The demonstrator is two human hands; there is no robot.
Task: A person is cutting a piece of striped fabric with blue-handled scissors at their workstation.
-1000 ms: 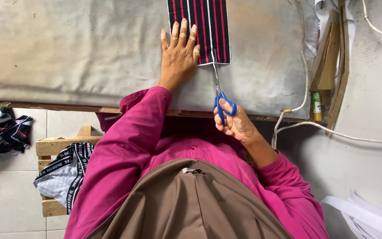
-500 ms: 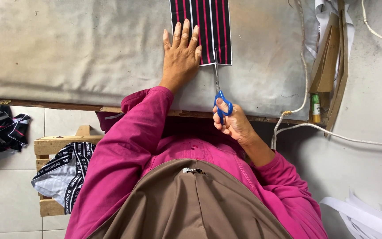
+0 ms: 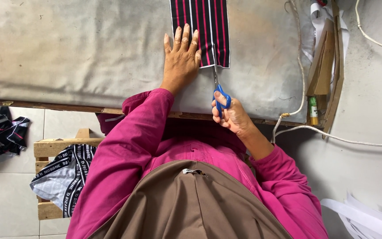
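- Right hand (image 3: 234, 116): fingers closed through the loops of the blue-handled steel scissors (image 3: 219, 90), clamped firmly. Blades point away from the hand; tips sit at the near edge of the cloth.
- Left hand (image 3: 182, 55): flat, fingers spread and apart, gripping nothing. Palm rests on bare bench; fingertips press onto the cloth's near-left corner, just beside the blades.
- Black fabric strip with red and white stripes (image 3: 204, 28): lies flat on the bench, directly beyond both hands, running away out of the top of the view.
- Handling, my read: thin, light, limp cloth. No stiffness, so it will bunch or slide under the blades unless pinned. Not fragile.
- Best hold, I'd judge: flat palm pressure close to the cut line, as the left hand does. To lift it, pinch a corner or edge; expect it to droop.
- Bench (image 3: 76, 53): grey padded cover, worn and stained; probably gives some friction.
- Further out on the right-hand side: cardboard pieces (image 3: 326, 66), a white cord (image 3: 301, 75), a small green-topped bottle (image 3: 313, 110).
- On the left-hand side, below bench level: wooden crate (image 3: 58, 148) with black-and-white printed fabric (image 3: 65, 179) draped on it.
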